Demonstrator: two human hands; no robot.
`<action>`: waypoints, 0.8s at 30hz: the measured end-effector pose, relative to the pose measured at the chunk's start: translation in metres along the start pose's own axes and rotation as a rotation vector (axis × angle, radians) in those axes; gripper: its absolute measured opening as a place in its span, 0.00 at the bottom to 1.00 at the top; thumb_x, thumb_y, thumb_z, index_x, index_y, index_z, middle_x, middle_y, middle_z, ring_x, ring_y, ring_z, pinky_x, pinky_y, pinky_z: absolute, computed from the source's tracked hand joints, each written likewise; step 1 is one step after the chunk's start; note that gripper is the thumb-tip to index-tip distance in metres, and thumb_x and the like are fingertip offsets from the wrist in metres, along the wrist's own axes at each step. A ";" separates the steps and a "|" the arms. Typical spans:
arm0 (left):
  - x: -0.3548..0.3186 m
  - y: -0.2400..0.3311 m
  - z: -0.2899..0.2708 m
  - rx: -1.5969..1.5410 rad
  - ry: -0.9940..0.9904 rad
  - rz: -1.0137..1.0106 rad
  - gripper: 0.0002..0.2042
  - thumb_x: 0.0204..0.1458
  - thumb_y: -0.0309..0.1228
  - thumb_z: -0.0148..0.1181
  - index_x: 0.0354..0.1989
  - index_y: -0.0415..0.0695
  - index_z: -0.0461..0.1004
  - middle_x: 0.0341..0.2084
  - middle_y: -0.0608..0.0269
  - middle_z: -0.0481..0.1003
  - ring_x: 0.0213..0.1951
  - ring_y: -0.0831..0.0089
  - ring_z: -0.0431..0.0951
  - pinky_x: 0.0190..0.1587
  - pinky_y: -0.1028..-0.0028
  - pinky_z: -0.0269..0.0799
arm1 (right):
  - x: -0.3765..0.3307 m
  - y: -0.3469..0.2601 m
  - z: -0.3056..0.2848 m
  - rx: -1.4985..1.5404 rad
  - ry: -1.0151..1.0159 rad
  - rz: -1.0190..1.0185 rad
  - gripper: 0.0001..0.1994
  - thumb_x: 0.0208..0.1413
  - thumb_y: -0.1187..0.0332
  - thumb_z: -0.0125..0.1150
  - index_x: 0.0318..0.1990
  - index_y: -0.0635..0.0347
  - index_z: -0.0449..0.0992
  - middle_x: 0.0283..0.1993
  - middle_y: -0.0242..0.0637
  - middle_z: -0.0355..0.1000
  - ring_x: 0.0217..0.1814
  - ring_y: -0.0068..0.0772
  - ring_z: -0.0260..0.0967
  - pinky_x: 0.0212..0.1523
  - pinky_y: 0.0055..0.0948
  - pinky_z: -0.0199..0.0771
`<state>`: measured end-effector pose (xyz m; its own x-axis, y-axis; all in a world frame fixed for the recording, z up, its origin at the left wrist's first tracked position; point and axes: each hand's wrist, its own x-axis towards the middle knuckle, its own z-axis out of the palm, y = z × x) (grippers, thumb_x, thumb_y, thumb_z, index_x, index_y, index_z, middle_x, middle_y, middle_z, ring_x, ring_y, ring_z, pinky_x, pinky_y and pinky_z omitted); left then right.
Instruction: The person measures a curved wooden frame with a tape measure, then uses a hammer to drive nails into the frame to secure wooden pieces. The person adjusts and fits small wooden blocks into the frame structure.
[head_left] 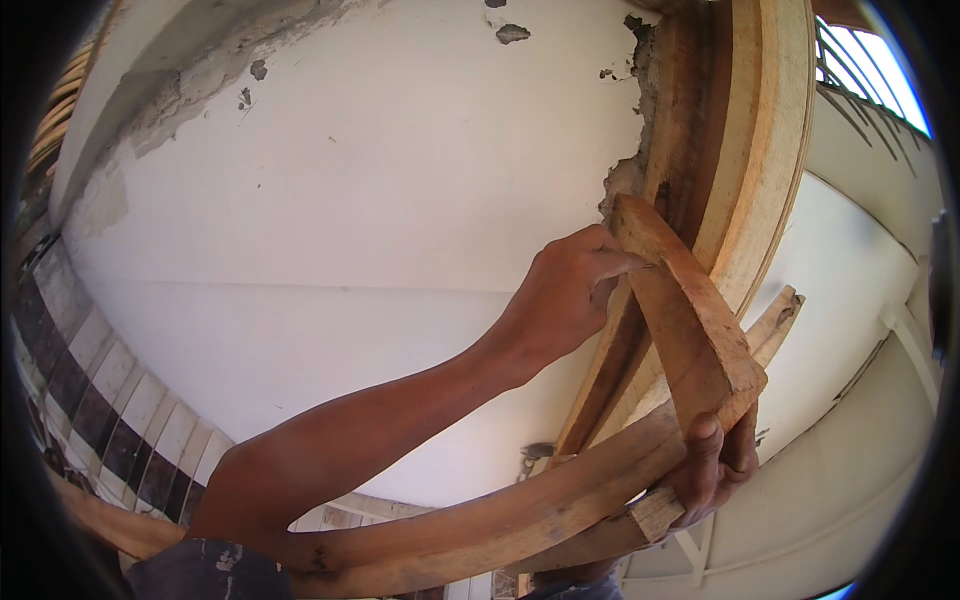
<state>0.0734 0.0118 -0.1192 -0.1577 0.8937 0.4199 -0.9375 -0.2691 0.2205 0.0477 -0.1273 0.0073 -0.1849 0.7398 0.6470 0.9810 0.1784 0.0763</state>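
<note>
A short wooden block (685, 320) lies slantwise against the upright wooden frame (745, 150) at the wall's edge. My left hand (575, 285) reaches across from the lower left, its fingers curled. One finger and the thumb press toward the block's upper face; whatever lies between them is too small to make out. At the block's lower end my right hand (715, 460) grips it, thumb in front and fingers around the edge. A long timber (480, 510) runs below my left forearm up to the block. Beneath it, a second timber's cut end (655, 512) touches my right hand.
A white plastered wall (380, 200) with chipped patches fills the left and middle. Broken plaster (625, 180) borders the frame. Another wood piece (780, 320) sticks out behind the frame. Dark and light tiles (110, 410) line the lower left.
</note>
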 end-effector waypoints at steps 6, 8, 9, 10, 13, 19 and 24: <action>0.028 0.006 -0.001 0.206 0.038 0.200 0.18 0.47 0.08 0.52 0.43 0.38 0.81 0.33 0.57 0.75 0.37 0.66 0.77 0.38 0.69 0.74 | -0.001 -0.002 0.000 0.028 -0.006 0.020 0.38 0.48 0.56 0.72 0.58 0.83 0.68 0.51 0.51 0.75 0.55 0.39 0.70 0.59 0.32 0.64; 0.037 0.011 0.006 0.270 -0.038 0.250 0.18 0.46 0.09 0.52 0.42 0.37 0.81 0.34 0.55 0.75 0.39 0.63 0.78 0.41 0.66 0.74 | -0.002 -0.001 0.001 0.026 -0.008 0.025 0.38 0.48 0.56 0.72 0.58 0.83 0.68 0.51 0.51 0.75 0.55 0.39 0.70 0.59 0.33 0.64; 0.040 0.013 0.007 0.309 -0.090 0.262 0.18 0.45 0.09 0.53 0.42 0.37 0.81 0.34 0.54 0.75 0.40 0.61 0.78 0.42 0.65 0.74 | -0.002 -0.001 0.001 0.025 -0.010 0.029 0.38 0.48 0.57 0.72 0.58 0.83 0.68 0.51 0.51 0.75 0.55 0.39 0.71 0.59 0.33 0.64; 0.042 0.015 0.007 0.290 -0.083 0.285 0.17 0.45 0.10 0.53 0.42 0.36 0.81 0.35 0.53 0.75 0.41 0.59 0.77 0.44 0.64 0.74 | -0.002 0.000 0.003 0.011 0.036 -0.005 0.38 0.48 0.56 0.72 0.58 0.82 0.68 0.51 0.51 0.75 0.55 0.40 0.71 0.59 0.33 0.65; 0.043 0.017 0.003 0.310 -0.142 0.252 0.16 0.46 0.11 0.53 0.43 0.35 0.81 0.36 0.53 0.75 0.42 0.57 0.77 0.46 0.62 0.74 | -0.003 0.004 0.004 -0.028 0.078 -0.033 0.38 0.49 0.54 0.71 0.58 0.82 0.68 0.51 0.51 0.75 0.55 0.40 0.71 0.59 0.33 0.64; 0.044 0.023 0.004 0.343 -0.180 0.285 0.16 0.47 0.12 0.52 0.43 0.34 0.81 0.35 0.52 0.74 0.43 0.55 0.76 0.47 0.62 0.73 | -0.001 0.001 -0.006 -0.084 -0.021 0.031 0.40 0.50 0.51 0.69 0.59 0.81 0.67 0.51 0.51 0.75 0.55 0.40 0.71 0.60 0.33 0.64; 0.044 0.027 0.002 0.396 -0.220 0.282 0.14 0.47 0.13 0.54 0.41 0.33 0.80 0.36 0.51 0.74 0.43 0.55 0.76 0.47 0.62 0.73 | 0.000 0.000 -0.005 -0.104 -0.015 0.019 0.40 0.50 0.51 0.69 0.59 0.81 0.67 0.51 0.51 0.75 0.55 0.40 0.70 0.60 0.33 0.63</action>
<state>0.0416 0.0435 -0.0931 -0.2781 0.6825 0.6759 -0.6725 -0.6408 0.3704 0.0482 -0.1308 0.0110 -0.1658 0.7521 0.6379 0.9851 0.0964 0.1425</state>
